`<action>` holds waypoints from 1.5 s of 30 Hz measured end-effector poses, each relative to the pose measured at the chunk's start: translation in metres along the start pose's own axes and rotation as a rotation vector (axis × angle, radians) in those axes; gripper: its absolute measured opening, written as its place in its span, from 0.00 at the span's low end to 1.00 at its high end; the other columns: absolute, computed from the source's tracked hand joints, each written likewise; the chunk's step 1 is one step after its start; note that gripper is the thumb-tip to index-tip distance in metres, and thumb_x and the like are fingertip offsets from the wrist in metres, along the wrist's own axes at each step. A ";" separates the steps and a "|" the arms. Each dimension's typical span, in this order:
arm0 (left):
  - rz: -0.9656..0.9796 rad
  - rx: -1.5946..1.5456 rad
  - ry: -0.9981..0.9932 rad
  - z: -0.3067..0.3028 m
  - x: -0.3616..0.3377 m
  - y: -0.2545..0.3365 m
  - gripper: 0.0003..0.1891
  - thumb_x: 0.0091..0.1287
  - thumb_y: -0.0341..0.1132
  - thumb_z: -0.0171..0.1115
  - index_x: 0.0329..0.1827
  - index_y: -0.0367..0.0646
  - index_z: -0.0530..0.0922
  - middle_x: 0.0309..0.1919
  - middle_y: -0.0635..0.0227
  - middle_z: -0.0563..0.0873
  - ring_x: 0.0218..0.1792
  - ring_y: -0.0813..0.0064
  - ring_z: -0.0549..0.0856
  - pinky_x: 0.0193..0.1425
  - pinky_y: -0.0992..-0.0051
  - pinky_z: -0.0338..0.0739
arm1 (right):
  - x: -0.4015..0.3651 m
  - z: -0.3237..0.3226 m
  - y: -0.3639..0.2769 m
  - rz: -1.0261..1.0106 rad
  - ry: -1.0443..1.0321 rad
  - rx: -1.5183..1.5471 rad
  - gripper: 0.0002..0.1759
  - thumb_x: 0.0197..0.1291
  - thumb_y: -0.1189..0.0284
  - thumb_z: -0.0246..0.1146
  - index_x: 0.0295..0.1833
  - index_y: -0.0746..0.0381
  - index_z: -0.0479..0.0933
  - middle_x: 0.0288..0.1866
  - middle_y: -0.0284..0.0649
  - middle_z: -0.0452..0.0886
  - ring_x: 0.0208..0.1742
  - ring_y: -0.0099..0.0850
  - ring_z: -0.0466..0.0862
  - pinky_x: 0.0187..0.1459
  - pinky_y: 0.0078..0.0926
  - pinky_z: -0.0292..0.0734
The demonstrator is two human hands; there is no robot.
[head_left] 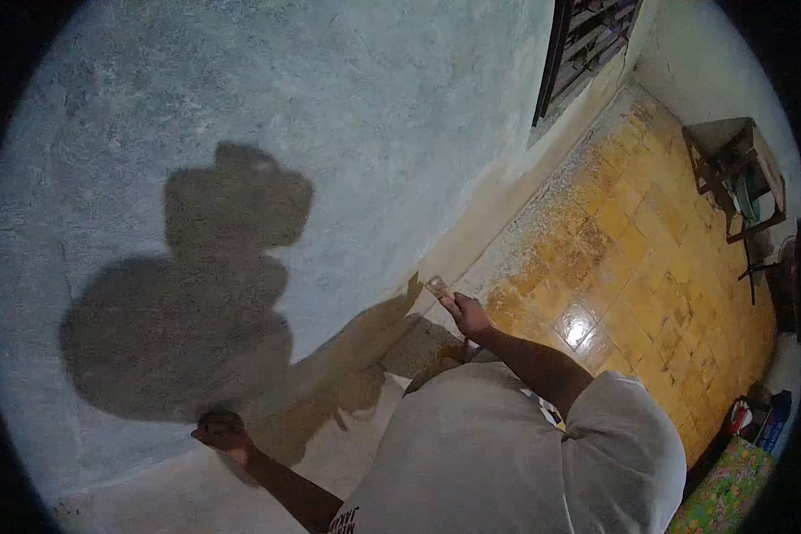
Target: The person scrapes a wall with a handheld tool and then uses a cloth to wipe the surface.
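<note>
My right hand (470,315) is closed around a putty knife (437,287). Its blade points toward the low part of the blue-grey wall (400,107), close to the beige band (472,218) along the base; whether it touches cannot be told. At the lower left, my left hand (225,438) is in front of the wall, fingers curled around something dark. Shadow hides what that thing is. A large shadow of my head, body and arm falls on the wall between both hands.
Shiny yellow floor tiles (636,240) run along the wall, dusty near its base. A slatted window (587,58) is at upper right. Beyond the tiles stands a wooden stool-like frame (739,173). Flowered cloth (730,485) and assorted items lie at lower right.
</note>
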State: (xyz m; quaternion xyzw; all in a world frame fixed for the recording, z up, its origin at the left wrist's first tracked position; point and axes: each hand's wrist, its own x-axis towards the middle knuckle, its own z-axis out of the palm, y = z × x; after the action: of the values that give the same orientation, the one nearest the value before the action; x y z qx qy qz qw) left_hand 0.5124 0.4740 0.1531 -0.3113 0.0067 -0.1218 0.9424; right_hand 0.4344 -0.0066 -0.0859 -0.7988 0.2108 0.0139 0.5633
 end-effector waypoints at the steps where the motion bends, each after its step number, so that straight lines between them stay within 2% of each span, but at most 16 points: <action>1: 0.000 -0.010 -0.016 0.000 -0.001 0.007 0.16 0.63 0.43 0.56 0.41 0.37 0.69 0.38 0.62 0.74 0.32 0.73 0.78 0.39 0.77 0.77 | -0.003 0.001 0.004 -0.014 0.011 -0.001 0.25 0.63 0.54 0.50 0.32 0.69 0.70 0.18 0.47 0.67 0.23 0.32 0.67 0.30 0.34 0.66; 6: 0.003 -0.058 -0.086 0.002 -0.009 0.033 0.20 0.63 0.42 0.56 0.48 0.33 0.67 0.41 0.58 0.75 0.37 0.64 0.80 0.50 0.72 0.78 | 0.030 0.008 -0.036 -0.144 0.176 0.179 0.23 0.63 0.56 0.51 0.31 0.68 0.70 0.17 0.47 0.67 0.23 0.32 0.67 0.29 0.34 0.66; 9: -0.189 -0.142 -0.005 0.000 -0.004 0.029 0.17 0.63 0.42 0.58 0.47 0.40 0.69 0.40 0.64 0.74 0.34 0.68 0.79 0.48 0.75 0.77 | 0.026 -0.001 -0.047 -0.135 0.090 0.199 0.25 0.62 0.55 0.51 0.32 0.70 0.70 0.21 0.55 0.72 0.26 0.48 0.75 0.30 0.38 0.68; 12: -0.140 0.241 -0.055 0.012 -0.018 0.148 0.15 0.57 0.37 0.65 0.43 0.45 0.71 0.38 0.67 0.74 0.33 0.73 0.77 0.46 0.79 0.76 | 0.020 0.002 -0.025 -0.101 0.114 0.200 0.24 0.63 0.56 0.50 0.33 0.69 0.71 0.19 0.46 0.68 0.23 0.31 0.67 0.29 0.32 0.66; 13: -0.142 0.239 -0.055 -0.016 -0.066 0.059 0.15 0.57 0.37 0.65 0.43 0.45 0.71 0.38 0.67 0.74 0.33 0.73 0.77 0.46 0.79 0.76 | 0.010 -0.004 -0.023 -0.077 0.083 0.150 0.23 0.63 0.56 0.50 0.33 0.69 0.71 0.19 0.44 0.68 0.23 0.30 0.67 0.29 0.30 0.66; 15: 1.051 1.075 0.274 -0.019 0.025 -0.113 0.07 0.61 0.31 0.60 0.27 0.45 0.72 0.25 0.78 0.72 0.29 0.85 0.66 0.39 0.89 0.59 | 0.001 -0.005 -0.019 -0.055 0.050 0.099 0.23 0.63 0.56 0.50 0.34 0.69 0.71 0.19 0.43 0.68 0.23 0.29 0.67 0.28 0.29 0.66; 16: 1.051 1.074 0.271 -0.013 0.019 -0.085 0.07 0.61 0.31 0.60 0.27 0.45 0.72 0.25 0.78 0.72 0.29 0.85 0.66 0.39 0.89 0.59 | 0.000 -0.002 -0.016 -0.068 0.042 0.094 0.25 0.63 0.55 0.49 0.33 0.69 0.71 0.20 0.47 0.70 0.23 0.33 0.69 0.29 0.33 0.67; 18: -0.213 0.403 -0.026 -0.002 0.001 -0.005 0.08 0.60 0.35 0.62 0.28 0.44 0.72 0.28 0.77 0.72 0.32 0.84 0.67 0.41 0.90 0.59 | 0.011 0.003 -0.018 -0.081 0.036 0.088 0.26 0.63 0.54 0.49 0.32 0.70 0.70 0.22 0.52 0.72 0.23 0.37 0.71 0.30 0.37 0.67; 25: -0.302 0.384 0.048 0.001 0.001 -0.005 0.09 0.61 0.38 0.60 0.39 0.44 0.74 0.39 0.70 0.76 0.38 0.77 0.78 0.45 0.85 0.75 | 0.016 0.001 -0.043 -0.081 0.061 0.206 0.26 0.63 0.54 0.49 0.32 0.70 0.69 0.20 0.48 0.69 0.23 0.33 0.68 0.29 0.34 0.66; 34: -0.843 -0.947 0.305 -0.005 0.003 0.060 0.20 0.64 0.47 0.55 0.48 0.40 0.68 0.42 0.62 0.74 0.41 0.75 0.74 0.43 0.79 0.73 | 0.041 0.012 -0.017 -0.125 0.142 0.189 0.27 0.62 0.52 0.50 0.30 0.69 0.70 0.19 0.40 0.70 0.24 0.27 0.70 0.28 0.29 0.68; 39: -1.396 -2.327 -0.042 -0.020 0.002 0.066 0.20 0.66 0.49 0.50 0.47 0.39 0.67 0.40 0.63 0.74 0.39 0.75 0.71 0.44 0.84 0.66 | 0.027 0.005 -0.030 -0.004 0.138 0.251 0.28 0.61 0.50 0.51 0.29 0.69 0.72 0.18 0.38 0.70 0.22 0.24 0.70 0.26 0.27 0.67; 40: -1.397 -2.327 -0.042 -0.014 -0.002 0.083 0.20 0.66 0.49 0.50 0.47 0.39 0.67 0.40 0.63 0.74 0.39 0.75 0.71 0.44 0.84 0.66 | 0.026 0.005 -0.019 -0.006 0.133 0.210 0.28 0.61 0.50 0.51 0.29 0.68 0.72 0.18 0.38 0.70 0.22 0.25 0.70 0.26 0.28 0.67; 41: -1.526 -3.178 -0.142 -0.001 -0.006 0.104 0.21 0.66 0.51 0.48 0.46 0.39 0.68 0.40 0.63 0.74 0.39 0.75 0.71 0.43 0.84 0.67 | 0.025 0.004 -0.008 -0.010 0.128 0.168 0.28 0.60 0.50 0.51 0.29 0.68 0.71 0.17 0.38 0.69 0.22 0.25 0.70 0.26 0.28 0.67; 42: -1.430 -4.083 -0.296 0.007 -0.009 0.117 0.22 0.67 0.53 0.46 0.45 0.40 0.68 0.40 0.62 0.74 0.39 0.75 0.72 0.41 0.84 0.68 | 0.016 0.002 -0.007 -0.012 0.128 0.169 0.28 0.60 0.50 0.51 0.29 0.68 0.71 0.17 0.38 0.69 0.22 0.25 0.70 0.26 0.28 0.67; 43: -1.435 -4.081 -0.285 -0.016 -0.032 0.037 0.22 0.67 0.53 0.46 0.45 0.40 0.68 0.40 0.62 0.74 0.39 0.75 0.72 0.41 0.84 0.68 | 0.003 -0.003 -0.013 -0.083 0.132 0.208 0.28 0.60 0.50 0.51 0.29 0.68 0.72 0.17 0.39 0.69 0.22 0.25 0.70 0.26 0.29 0.67; 45: -2.162 -3.166 -0.960 -0.028 0.024 -0.115 0.23 0.67 0.55 0.42 0.45 0.41 0.69 0.39 0.60 0.75 0.35 0.75 0.74 0.37 0.83 0.72 | 0.009 -0.002 -0.017 -0.156 0.139 0.249 0.28 0.60 0.49 0.51 0.29 0.68 0.72 0.18 0.40 0.69 0.23 0.26 0.71 0.27 0.29 0.67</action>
State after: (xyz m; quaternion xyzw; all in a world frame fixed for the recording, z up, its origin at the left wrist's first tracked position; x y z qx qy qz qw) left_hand 0.5070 0.3628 0.2002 0.6016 0.2798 0.3514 0.6606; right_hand 0.4476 -0.0063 -0.0728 -0.7356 0.1866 -0.1116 0.6416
